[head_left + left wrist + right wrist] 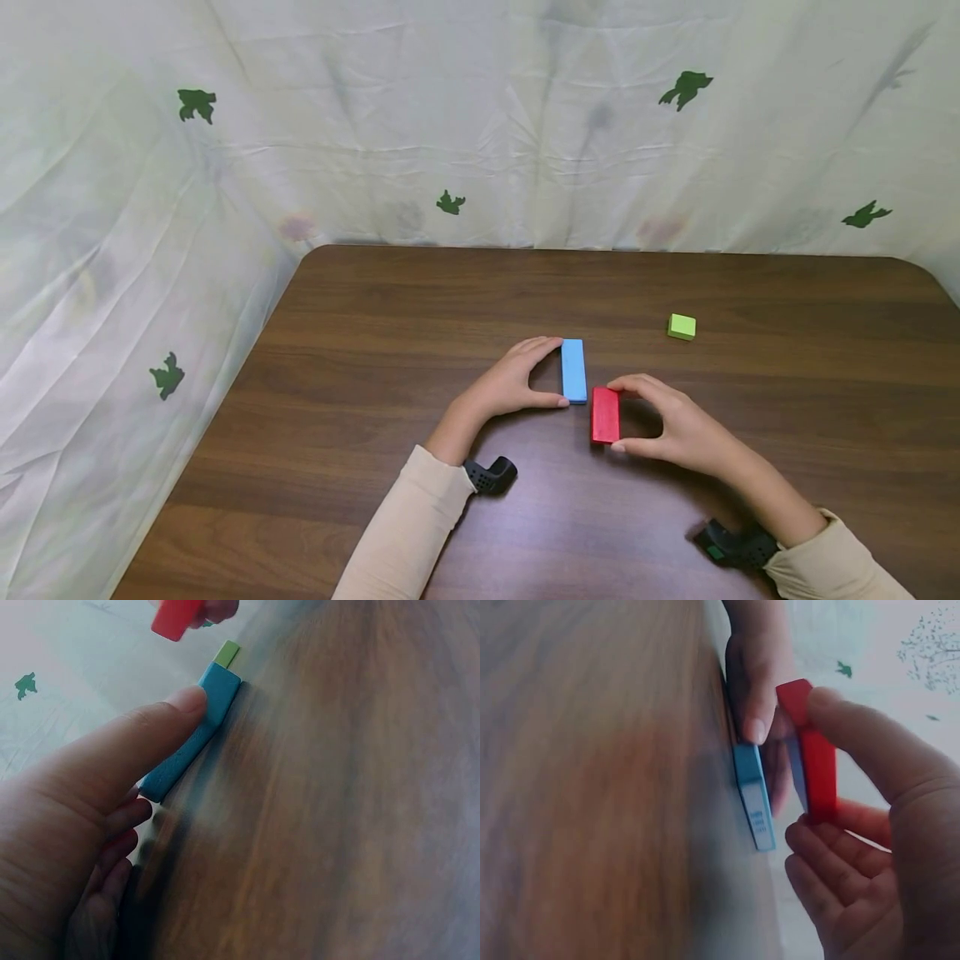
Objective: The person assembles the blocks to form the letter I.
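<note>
A blue rectangular block [573, 372] lies on the wooden table, its long side running away from me. My left hand [510, 379] pinches it by its two ends, thumb at the near one and fingers at the far one. In the right wrist view a pale side with small print shows on the blue block [752, 795]. My right hand [678, 427] grips a red block [605, 415] between thumb and fingers. Both wrist views show the red block [823, 776] raised off the tabletop. It is just right of the blue block and nearer to me, with a narrow gap seen from above.
Farther back on the right, a small light-green block [682, 327] sits on the table [360, 400]. A pale curtain [495, 108] with dark green leaf-like shapes hangs behind the table and along its left side. Black devices are strapped to both wrists.
</note>
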### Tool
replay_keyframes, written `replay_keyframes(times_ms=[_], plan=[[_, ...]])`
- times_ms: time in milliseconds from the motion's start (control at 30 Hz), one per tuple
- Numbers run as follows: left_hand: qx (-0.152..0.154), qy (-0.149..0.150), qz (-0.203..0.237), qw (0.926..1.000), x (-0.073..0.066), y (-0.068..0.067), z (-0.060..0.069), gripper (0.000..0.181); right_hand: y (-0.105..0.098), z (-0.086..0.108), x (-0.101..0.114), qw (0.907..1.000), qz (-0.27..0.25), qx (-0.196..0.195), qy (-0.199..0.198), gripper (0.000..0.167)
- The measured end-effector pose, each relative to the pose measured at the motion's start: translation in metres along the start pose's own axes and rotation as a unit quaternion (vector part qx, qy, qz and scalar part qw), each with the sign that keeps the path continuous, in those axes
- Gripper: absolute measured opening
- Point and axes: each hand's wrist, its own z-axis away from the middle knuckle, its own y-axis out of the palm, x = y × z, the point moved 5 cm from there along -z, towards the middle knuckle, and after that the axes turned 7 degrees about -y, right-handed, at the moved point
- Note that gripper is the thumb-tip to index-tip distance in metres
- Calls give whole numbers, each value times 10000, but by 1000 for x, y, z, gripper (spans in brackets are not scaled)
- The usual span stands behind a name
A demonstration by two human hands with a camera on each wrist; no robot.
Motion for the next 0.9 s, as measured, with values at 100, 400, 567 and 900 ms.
replay_keyframes(times_ms=[100, 400, 567, 900], plan=[[-10, 14, -3, 10000, 0, 0, 0, 85, 4, 0, 1, 9999, 77, 86, -34, 61], [38, -31, 60, 10000, -1, -1, 1, 84, 15, -2, 3, 9994, 62, 299, -133, 59], [58, -52, 97, 9999, -1, -1, 1, 84, 18, -1, 2, 9991, 138, 373, -126, 58], [71, -90, 186, 9998, -1, -3, 2, 83, 23, -3, 2, 9987, 134, 474, -154, 58]])
